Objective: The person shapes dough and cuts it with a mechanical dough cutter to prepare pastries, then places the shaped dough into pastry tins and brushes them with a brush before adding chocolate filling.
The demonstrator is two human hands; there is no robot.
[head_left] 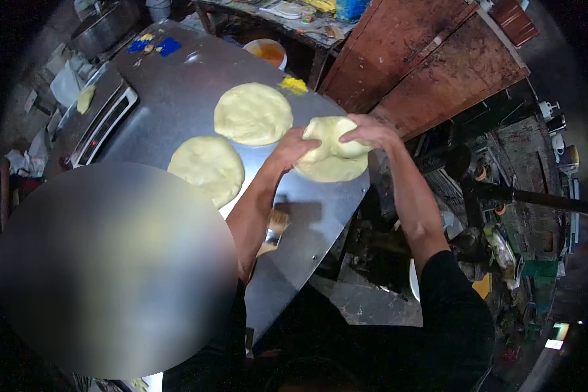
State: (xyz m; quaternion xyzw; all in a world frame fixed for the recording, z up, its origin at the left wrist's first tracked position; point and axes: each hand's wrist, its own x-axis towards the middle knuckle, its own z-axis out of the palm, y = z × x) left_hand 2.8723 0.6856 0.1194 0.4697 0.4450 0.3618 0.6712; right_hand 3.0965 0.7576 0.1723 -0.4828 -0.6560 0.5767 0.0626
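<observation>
On your flat grey steel desk [176, 78], nr R edge: folded pale-yellow soft dough [333, 157]. L of it, slightly behind: round pale-yellow dough slab [253, 114]. Further L & closer to you: flat pale-yellow dough disc [206, 166]. Flat tan-bristled brush [277, 224] lies before them, R of disc. Round white plastic bucket [283, 57]: behind desk.

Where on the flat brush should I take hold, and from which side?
Probably by the handle, just behind the metal band of the brush, coming from above and the right. It lies on the metal table with bristles pointing away and handle running back beside the left forearm, which crowds the left side.
</observation>
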